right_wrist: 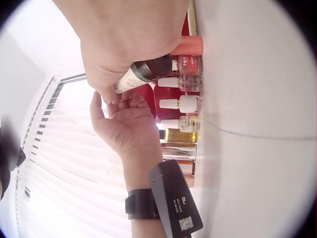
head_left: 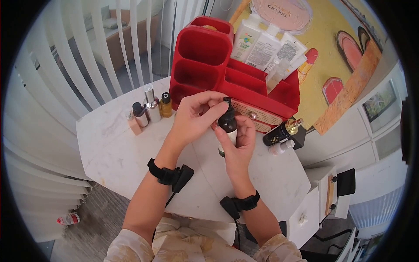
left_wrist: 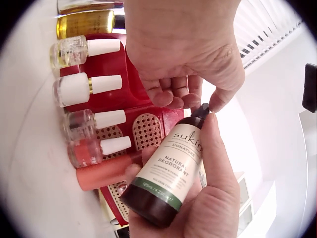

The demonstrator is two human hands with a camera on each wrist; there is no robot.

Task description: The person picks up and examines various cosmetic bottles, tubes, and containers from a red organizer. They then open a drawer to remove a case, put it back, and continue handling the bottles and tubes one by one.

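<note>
A dark brown deodorant bottle (left_wrist: 171, 173) with a cream label and green band is held tilted above the table. My right hand (head_left: 241, 142) grips its body, thumb along one side and fingers round the other. At the top, my left hand (head_left: 195, 114) pinches the black cap (head_left: 228, 105) between thumb and fingers. In the left wrist view, the left thumb and fingertips meet right at the cap. From the right wrist, the right hand (right_wrist: 131, 47) covers part of the bottle, and the left palm (right_wrist: 126, 124) faces the camera.
Behind the hands stands a red organizer (head_left: 262, 102) holding white bottles (head_left: 263, 46). Several nail polish bottles (left_wrist: 74, 89) line its front. Cosmetic bottles (head_left: 152, 105) stand left on the marble table (head_left: 118, 153); a black bottle (head_left: 276, 135) and a small pink-white bottle (head_left: 281, 147) are at right.
</note>
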